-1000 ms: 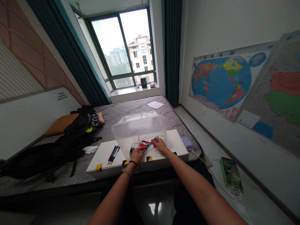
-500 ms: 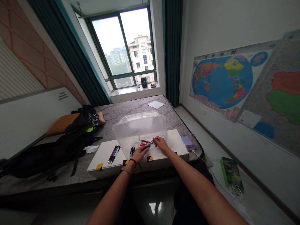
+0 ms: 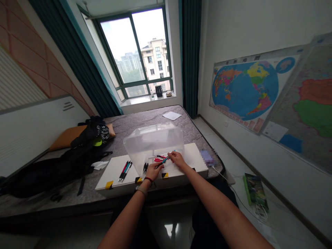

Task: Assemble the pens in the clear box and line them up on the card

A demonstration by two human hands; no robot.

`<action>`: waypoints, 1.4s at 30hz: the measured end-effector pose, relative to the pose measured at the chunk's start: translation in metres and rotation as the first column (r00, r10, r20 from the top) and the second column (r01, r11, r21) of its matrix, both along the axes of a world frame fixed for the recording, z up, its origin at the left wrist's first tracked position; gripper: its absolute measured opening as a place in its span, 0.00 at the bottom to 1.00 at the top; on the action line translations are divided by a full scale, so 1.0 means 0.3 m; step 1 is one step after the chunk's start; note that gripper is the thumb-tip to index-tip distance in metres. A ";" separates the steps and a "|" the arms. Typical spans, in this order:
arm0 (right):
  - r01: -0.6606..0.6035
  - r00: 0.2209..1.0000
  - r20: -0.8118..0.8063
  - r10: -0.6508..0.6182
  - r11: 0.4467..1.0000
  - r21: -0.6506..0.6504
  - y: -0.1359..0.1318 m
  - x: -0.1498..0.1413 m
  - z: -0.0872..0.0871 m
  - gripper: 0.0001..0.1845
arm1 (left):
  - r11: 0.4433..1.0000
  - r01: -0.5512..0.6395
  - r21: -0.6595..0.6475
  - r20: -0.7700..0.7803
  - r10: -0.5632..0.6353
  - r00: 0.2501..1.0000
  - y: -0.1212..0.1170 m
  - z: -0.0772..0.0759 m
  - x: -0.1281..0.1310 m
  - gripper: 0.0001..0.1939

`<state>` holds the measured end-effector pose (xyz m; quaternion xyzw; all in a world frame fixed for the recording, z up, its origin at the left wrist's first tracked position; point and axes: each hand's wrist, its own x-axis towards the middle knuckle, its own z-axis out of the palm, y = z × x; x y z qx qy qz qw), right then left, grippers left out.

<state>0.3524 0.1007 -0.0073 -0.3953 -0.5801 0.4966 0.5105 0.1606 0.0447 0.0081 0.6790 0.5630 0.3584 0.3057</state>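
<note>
Both my hands rest on a white board (image 3: 116, 171) laid across the end of a mattress. My right hand (image 3: 177, 159) pinches a teal pen (image 3: 164, 160) that slants down toward my left hand (image 3: 153, 170), whose curled fingers meet the pen's lower end. Red pens (image 3: 158, 158) lie just behind, inside the mouth of a clear plastic tub (image 3: 153, 140) tipped on its side. Two dark pens (image 3: 145, 167) lie left of my left hand, and three more pens (image 3: 125, 171) further left on the board.
A black backpack and clothes (image 3: 64, 162) sprawl over the mattress's left side. A blurred purple item (image 3: 207, 157) sits at the board's right end, a sheet of paper (image 3: 171, 115) near the window. A green book (image 3: 255, 192) and cable lie on the floor.
My left hand has come up to the lower end of the teal pen that my right hand holds. The hands otherwise stay in the same spot.
</note>
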 end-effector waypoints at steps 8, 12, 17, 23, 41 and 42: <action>-0.065 0.998 0.021 0.065 0.998 0.004 0.004 0.004 -0.003 0.22 | 0.995 0.095 -0.032 0.064 -0.092 0.994 0.012 -0.002 0.006 0.18; -0.040 0.999 -0.013 0.040 0.999 -0.028 0.008 0.003 -0.005 0.27 | 0.996 0.086 -0.025 0.119 -0.083 0.989 0.010 -0.004 0.011 0.17; 0.023 0.998 -0.059 -0.027 0.997 -0.068 0.012 -0.008 -0.011 0.32 | 0.998 -0.061 0.013 0.189 0.057 0.980 -0.023 0.012 0.017 0.15; 0.030 0.999 -0.035 -0.032 0.998 -0.051 0.016 -0.012 -0.019 0.29 | 0.995 -0.093 0.032 0.213 0.084 0.973 -0.028 -0.002 0.008 0.13; 0.049 0.996 0.077 -0.048 0.999 -0.008 0.002 -0.014 -0.002 0.20 | 0.999 0.016 -0.036 0.490 0.003 0.872 -0.007 0.006 -0.015 0.24; 0.050 0.996 0.078 -0.049 0.999 -0.009 0.000 -0.014 0.001 0.20 | 0.999 0.014 -0.034 0.485 0.004 0.875 -0.009 0.007 -0.013 0.24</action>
